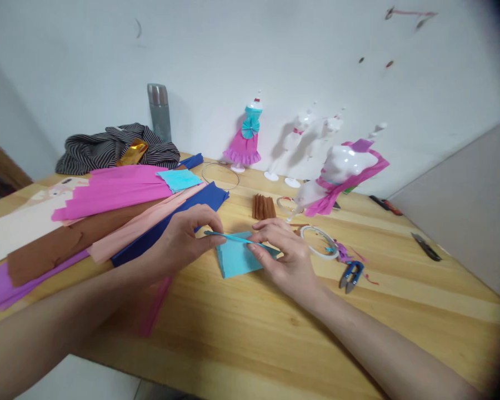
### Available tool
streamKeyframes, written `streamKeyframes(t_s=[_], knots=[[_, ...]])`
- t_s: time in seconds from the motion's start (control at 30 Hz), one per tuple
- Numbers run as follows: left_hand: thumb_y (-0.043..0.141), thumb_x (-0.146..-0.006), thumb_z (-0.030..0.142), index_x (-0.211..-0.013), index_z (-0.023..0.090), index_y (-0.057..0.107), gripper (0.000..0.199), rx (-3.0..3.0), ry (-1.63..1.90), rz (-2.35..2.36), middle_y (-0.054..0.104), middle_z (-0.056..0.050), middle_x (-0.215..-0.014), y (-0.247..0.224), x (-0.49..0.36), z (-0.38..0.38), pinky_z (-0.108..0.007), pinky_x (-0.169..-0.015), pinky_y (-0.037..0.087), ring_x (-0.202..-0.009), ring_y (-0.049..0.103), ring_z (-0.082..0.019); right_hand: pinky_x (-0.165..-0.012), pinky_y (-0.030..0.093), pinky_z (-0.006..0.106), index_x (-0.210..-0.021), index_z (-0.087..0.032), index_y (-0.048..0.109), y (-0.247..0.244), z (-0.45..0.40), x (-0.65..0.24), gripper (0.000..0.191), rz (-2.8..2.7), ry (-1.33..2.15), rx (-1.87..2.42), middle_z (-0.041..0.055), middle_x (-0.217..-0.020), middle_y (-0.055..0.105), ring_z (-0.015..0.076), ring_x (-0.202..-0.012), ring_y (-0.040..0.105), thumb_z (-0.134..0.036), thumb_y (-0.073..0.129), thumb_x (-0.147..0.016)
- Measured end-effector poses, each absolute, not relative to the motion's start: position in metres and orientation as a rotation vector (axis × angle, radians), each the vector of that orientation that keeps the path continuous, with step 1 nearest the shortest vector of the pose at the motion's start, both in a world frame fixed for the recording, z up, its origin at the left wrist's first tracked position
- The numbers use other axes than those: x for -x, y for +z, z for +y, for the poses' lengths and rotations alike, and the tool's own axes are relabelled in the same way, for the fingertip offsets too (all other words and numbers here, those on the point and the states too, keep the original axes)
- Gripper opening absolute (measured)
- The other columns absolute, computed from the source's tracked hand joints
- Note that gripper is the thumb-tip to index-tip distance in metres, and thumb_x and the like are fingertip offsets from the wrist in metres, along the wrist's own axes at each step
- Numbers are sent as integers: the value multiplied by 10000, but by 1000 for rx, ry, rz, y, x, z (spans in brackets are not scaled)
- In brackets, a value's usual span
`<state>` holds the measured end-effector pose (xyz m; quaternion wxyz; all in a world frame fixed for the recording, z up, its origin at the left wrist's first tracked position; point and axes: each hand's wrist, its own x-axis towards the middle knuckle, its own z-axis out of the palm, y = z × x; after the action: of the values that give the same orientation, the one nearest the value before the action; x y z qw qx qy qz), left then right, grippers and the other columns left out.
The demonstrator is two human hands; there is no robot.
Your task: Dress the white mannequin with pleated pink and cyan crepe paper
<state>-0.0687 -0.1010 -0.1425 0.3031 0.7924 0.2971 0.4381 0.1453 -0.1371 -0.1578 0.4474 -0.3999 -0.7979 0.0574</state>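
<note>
Low in the frame, two bare forearms reach in over the wooden table (pixel 241 333). At centre, the left hand (pixel 183 236) pinches one end of a thin turquoise paper strip (pixel 233 238) between thumb and fingers, and the right hand (pixel 281 253) pinches the other end while resting on a turquoise paper sheet (pixel 237 261) that lies flat on the table. Just right of the right hand lie a white tape ring (pixel 319 243) and blue snips (pixel 352 275). Left of centre, sheets of crepe paper (pixel 108 211) in pink, brown, blue and purple overlap. Further back, toward the wall, stand white mannequin busts (pixel 337 172), one wearing a pink and turquoise dress (pixel 245 141), with a grey flask (pixel 159 111) behind a striped cloth (pixel 112 147) at upper left.
</note>
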Motion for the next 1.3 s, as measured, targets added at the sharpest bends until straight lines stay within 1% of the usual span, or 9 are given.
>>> streamKeyframes(t_s=[0.33, 0.5, 0.6, 0.7, 0.83, 0.9, 1.07, 1.13, 1.3], knots=[[677, -718, 205, -676, 181, 678, 48, -2010, 1200, 935, 699, -26, -755, -130, 81, -83, -313, -752, 512, -775, 642, -176, -726, 479, 346, -706, -202, 663, -158, -133, -145, 106, -1828, 448, 1112, 57, -776, 688, 211, -796, 622, -247, 637, -798], [620, -784, 261, -793, 177, 677, 102, -1824, 1421, 1246, 697, -18, -780, -104, 92, -88, -261, -642, 506, -713, 628, -148, -643, 472, 302, -655, -184, 647, -160, -130, -144, 151, -1662, 667, 1216, 42, -695, 677, 183, -676, 614, -305, 663, -743], [606, -798, 256, -808, 161, 687, 125, -1989, 1377, 1129, 705, -29, -766, -92, 88, -101, -246, -603, 504, -699, 633, -146, -589, 451, 275, -639, -177, 644, -160, -129, -142, 168, -1582, 768, 1255, 29, -651, 668, 166, -617, 594, -327, 673, -711], [564, -822, 183, -841, 157, 688, 128, -2253, 1218, 872, 723, -44, -818, -94, 73, -114, -247, -646, 531, -765, 661, -158, -570, 443, 265, -640, -175, 646, -159, -128, -140, 176, -1545, 802, 1269, 24, -642, 664, 161, -603, 585, -336, 674, -705], [468, -830, 48, -1041, 180, 644, 305, -2538, 963, 674, 705, -67, -1067, -115, 45, -118, -296, -839, 538, -988, 651, -177, -604, 455, 272, -640, -176, 644, -159, -127, -138, 168, -1608, 743, 1223, 17, -633, 660, 162, -618, 592, -321, 665, -722], [447, -829, 34, -1106, 142, 607, 337, -2636, 848, 688, 674, -109, -1128, -126, 34, -114, -313, -826, 538, -1036, 632, -204, -617, 457, 277, -617, -181, 632, -160, -126, -138, 174, -1654, 670, 1198, 14, -622, 650, 165, -626, 592, -309, 658, -731], [537, -809, 83, -809, 144, 657, 135, -2708, 598, 949, 690, -62, -794, -126, 23, -90, -282, -698, 486, -783, 644, -193, -642, 471, 292, -645, -189, 654, -160, -119, -141, 120, -1695, 571, 1223, 32, -659, 671, 179, -655, 611, -267, 660, -736], [578, -785, 100, -702, 150, 648, 120, -2717, 557, 966, 672, -35, -694, -121, 23, -80, -258, -623, 437, -683, 624, -175, -649, 476, 296, -667, -186, 666, -158, -116, -143, 93, -1700, 581, 1260, 41, -684, 688, 185, -669, 625, -252, 663, -733], [597, -768, 137, -653, 172, 659, 136, -2751, 512, 1003, 623, -2, -576, -115, 26, -60, -240, -519, 318, -552, 554, -145, -651, 484, 279, -768, -183, 687, -154, -106, -142, 64, -1752, 543, 1302, 37, -754, 715, 182, -707, 651, -210, 631, -757]])
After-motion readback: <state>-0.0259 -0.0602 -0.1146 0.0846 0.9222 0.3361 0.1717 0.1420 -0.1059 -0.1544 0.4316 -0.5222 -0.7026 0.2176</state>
